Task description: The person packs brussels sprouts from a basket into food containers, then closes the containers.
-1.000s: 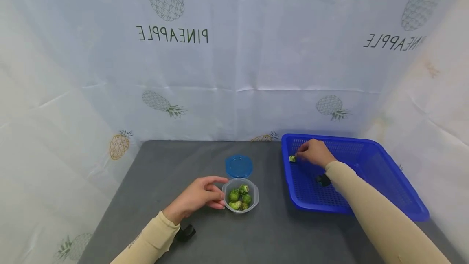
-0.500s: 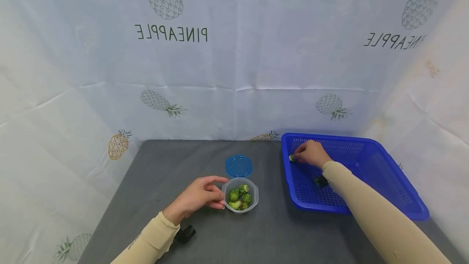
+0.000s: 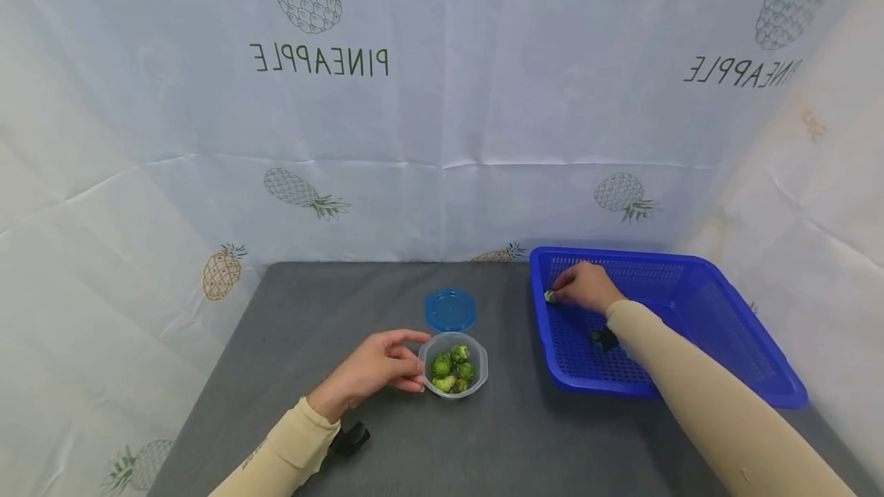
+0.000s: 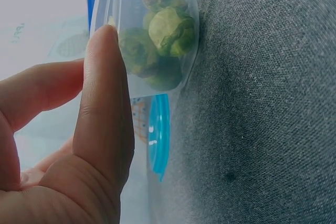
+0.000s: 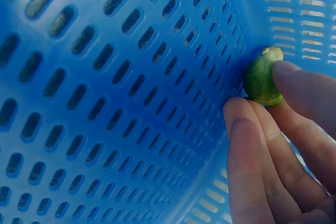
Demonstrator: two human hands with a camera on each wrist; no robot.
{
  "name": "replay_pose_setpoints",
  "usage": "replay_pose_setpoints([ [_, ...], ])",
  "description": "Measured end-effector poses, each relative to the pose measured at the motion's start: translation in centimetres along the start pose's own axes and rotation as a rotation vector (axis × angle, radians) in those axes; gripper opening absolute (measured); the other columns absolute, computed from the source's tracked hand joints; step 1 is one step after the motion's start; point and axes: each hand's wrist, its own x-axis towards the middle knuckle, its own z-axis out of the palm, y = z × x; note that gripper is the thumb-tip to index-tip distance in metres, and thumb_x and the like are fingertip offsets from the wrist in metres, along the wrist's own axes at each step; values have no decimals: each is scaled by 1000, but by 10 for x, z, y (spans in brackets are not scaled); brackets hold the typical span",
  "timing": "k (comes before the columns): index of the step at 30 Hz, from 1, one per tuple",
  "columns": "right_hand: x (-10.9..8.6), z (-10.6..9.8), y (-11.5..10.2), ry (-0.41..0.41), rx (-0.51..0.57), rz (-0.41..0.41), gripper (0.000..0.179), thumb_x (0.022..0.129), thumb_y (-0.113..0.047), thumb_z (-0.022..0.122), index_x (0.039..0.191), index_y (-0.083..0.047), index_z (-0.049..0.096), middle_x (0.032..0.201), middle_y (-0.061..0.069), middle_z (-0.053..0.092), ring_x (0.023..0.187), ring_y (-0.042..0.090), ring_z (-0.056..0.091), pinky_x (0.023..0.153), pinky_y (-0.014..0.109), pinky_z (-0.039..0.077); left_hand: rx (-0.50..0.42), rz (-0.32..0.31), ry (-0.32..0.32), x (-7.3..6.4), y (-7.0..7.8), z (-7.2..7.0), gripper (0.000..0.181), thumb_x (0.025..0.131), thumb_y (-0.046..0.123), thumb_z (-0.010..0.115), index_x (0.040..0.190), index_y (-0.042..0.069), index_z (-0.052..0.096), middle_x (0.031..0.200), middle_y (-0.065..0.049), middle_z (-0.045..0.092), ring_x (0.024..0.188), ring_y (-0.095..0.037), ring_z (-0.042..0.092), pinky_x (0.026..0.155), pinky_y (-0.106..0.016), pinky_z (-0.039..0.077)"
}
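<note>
In the head view a small clear plastic tub holds several green Brussels sprouts. My left hand is at the tub's left side, with relaxed, spread fingers; in the left wrist view a fingertip overlaps the tub's rim. Over to the right, my right hand reaches into a blue perforated basket. There its thumb and fingers pinch a single Brussels sprout low in the basket's corner, as the right wrist view shows. The sprout's far side is hidden by the fingers.
A round blue lid lies flat on the grey table just behind the tub. White pineapple-printed cloth hangs behind the table and along both sides. The basket's raised walls surround the right hand.
The right hand's fingers have moved slightly left and closed on the sprout in the basket, covering more of it. The left hand and the tub stay in place.
</note>
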Motion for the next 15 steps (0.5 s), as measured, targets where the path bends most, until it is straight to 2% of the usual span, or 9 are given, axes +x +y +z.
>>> replay_pose_setpoints([
  [9,-3,-2,1,-27,-32,-5,22,94,-18,84,110,-2,83,107,13,83,96,25,79,89,48,66,-2,2,-1,0,0,1,57,102,8,74,155,2,55,110,-21,79,92,-24,80,91,-48,68],
  [13,-14,-10,-2,-4,-60,-45,23,96,-20,83,112,-4,84,109,13,83,100,28,78,90,51,65,-4,1,3,1,-1,0,57,102,8,74,155,3,55,109,-21,79,92,-25,80,90,-47,68],
  [15,-25,-16,-6,34,-79,-70,24,97,-23,82,114,-6,84,111,12,82,102,30,77,90,52,64,-4,3,5,2,-1,0,57,102,8,75,155,3,55,109,-19,79,93,-25,80,90,-47,68],
])
